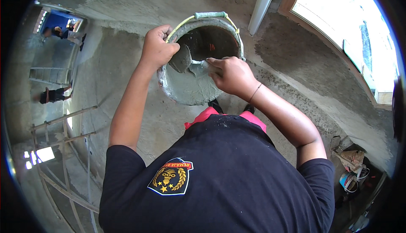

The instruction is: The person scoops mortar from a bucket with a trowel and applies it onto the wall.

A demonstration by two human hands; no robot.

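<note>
Over at the left side, a frame of thin poles [64, 138] is seen. Next, the left edge of a bucket [240, 42] is held by the left hand [160, 49], maybe so that it does not tip or turn. The left arm [130, 106] is reached out, and the fingers are curled at the rim, with the thumb laid toward the inside; some fingertips are hidden, so it cannot be told how hard they press. The bucket is held out in front of the dark shirt [237, 169], with soft grey paste [196, 87] in its near part. A trowel [182, 59] is held at the bucket's mouth by the right hand [235, 75], its blade near the left thumb. Its handle is gripped with the fingers curled close together, perhaps so that the blade can be steered. The right elbow [311, 144] is bent out wide.
</note>
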